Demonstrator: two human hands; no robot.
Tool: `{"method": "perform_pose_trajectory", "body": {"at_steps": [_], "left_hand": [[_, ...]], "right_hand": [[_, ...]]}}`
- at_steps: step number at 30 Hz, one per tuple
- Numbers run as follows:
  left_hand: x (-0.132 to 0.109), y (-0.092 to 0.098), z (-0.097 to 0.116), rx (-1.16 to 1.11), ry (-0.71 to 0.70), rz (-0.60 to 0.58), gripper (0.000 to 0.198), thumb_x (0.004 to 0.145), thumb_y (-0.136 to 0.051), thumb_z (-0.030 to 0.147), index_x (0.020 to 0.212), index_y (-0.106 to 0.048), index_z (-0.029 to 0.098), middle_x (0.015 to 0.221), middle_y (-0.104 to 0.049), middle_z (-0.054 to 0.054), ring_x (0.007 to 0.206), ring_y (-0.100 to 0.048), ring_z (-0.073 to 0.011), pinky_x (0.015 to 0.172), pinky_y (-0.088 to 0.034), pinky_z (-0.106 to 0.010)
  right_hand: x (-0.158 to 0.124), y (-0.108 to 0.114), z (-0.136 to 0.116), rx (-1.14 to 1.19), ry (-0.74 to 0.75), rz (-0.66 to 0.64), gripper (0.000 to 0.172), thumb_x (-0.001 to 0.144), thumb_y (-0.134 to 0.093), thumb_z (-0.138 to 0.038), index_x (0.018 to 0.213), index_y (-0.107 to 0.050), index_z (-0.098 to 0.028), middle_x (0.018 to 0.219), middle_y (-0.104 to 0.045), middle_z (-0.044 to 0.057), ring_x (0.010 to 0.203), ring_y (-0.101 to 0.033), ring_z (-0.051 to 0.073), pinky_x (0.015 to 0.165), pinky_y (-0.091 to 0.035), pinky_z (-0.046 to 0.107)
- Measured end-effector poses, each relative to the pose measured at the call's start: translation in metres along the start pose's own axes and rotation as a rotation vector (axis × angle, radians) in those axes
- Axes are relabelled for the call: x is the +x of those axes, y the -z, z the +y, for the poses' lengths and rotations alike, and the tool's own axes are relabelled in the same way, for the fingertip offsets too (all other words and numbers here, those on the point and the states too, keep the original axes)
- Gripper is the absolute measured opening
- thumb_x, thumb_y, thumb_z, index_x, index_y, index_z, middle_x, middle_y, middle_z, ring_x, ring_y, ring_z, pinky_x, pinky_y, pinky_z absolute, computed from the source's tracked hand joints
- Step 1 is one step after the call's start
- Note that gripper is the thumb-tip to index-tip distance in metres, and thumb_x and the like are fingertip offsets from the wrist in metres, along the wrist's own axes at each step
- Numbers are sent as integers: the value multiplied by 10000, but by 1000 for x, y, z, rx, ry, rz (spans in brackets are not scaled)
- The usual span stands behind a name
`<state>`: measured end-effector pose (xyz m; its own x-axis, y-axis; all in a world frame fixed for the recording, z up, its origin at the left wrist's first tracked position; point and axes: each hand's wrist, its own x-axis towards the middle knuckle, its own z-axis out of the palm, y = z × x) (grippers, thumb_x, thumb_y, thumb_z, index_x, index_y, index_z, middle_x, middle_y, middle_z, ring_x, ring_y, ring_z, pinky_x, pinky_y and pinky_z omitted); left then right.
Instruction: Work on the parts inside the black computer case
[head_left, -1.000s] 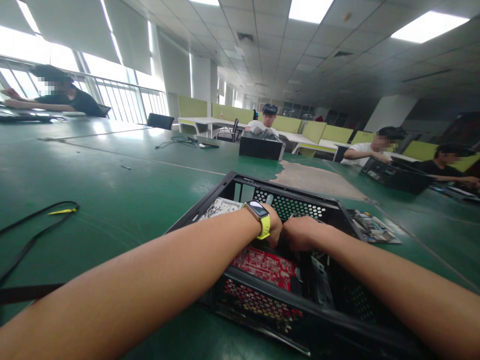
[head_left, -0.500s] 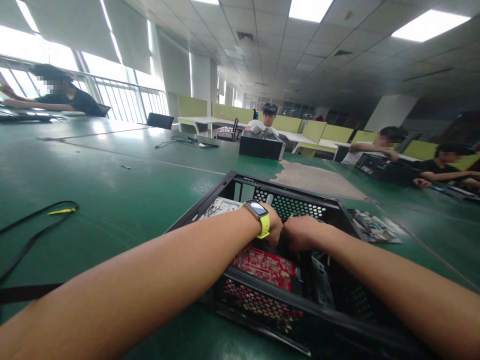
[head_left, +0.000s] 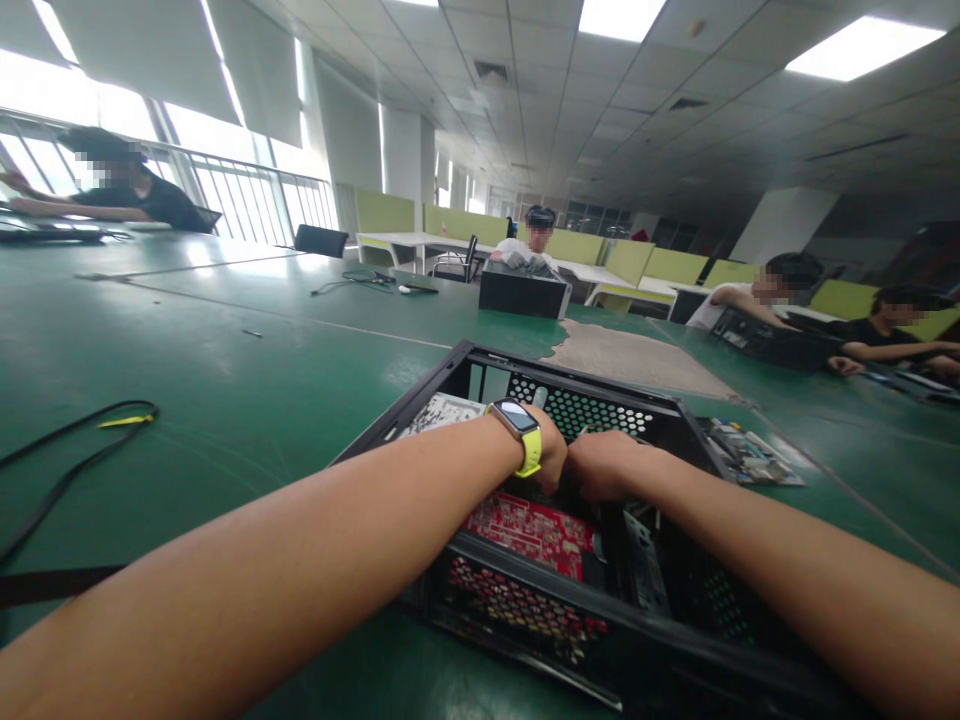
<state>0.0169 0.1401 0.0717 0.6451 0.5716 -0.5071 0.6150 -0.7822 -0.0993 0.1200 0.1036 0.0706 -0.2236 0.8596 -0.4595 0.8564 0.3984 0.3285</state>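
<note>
An open black computer case (head_left: 420, 395) lies on the green table in front of me. Both my hands reach down into it, side by side. My left hand (head_left: 550, 452), with a yellow-strapped watch (head_left: 520, 428) on the wrist, curls its fingers downward; what they hold is hidden. My right hand (head_left: 604, 464) is closed next to it, fingers bent into the case, their contents hidden too. A red circuit board (head_left: 529, 527) lies inside the case just below the hands. A perforated panel (head_left: 577, 410) forms the far wall.
A black cable with a yellow tag (head_left: 112, 420) lies at left. A circuit board (head_left: 742, 455) rests right of the case. Another black case (head_left: 523, 293) stands farther off, a person behind it. More people sit at right and far left. A worn brown patch (head_left: 630, 358) marks the table.
My hands and the case have barely moved. The people at the far right shifted their arms and their case slightly.
</note>
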Motion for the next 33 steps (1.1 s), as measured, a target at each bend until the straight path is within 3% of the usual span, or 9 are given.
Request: {"method": "perform_pose_trajectory", "body": {"at_steps": [14,26,33], "left_hand": [[2,-2,1,7,17,-5,452,670,-722,486,1032,-711,216,1027,-711,-65,865,-645,-266,778,-508,-326],[-6,2,3,36,-6,-37,468,743,-665,486,1086,-685,169,1074,-694,-95,907,-642,-276,793,-514,-336],[-6,4,3,0,-9,-9,440,675,-729,452,1020,-719,179,979,-717,-94,828,-651,-287,766,-522,-364]], "right_hand": [[3,-1,-1,23,-3,-16,361,650,-670,-254,1002,-712,-187,963,-708,121,930,-662,259,691,-495,261],[2,-1,0,19,5,-19,396,623,-674,-292,998,-701,-170,958,-707,127,903,-666,288,623,-497,278],[2,-3,3,21,5,11,393,610,-688,-354,963,-707,-182,941,-707,118,881,-668,275,621,-488,273]]}}
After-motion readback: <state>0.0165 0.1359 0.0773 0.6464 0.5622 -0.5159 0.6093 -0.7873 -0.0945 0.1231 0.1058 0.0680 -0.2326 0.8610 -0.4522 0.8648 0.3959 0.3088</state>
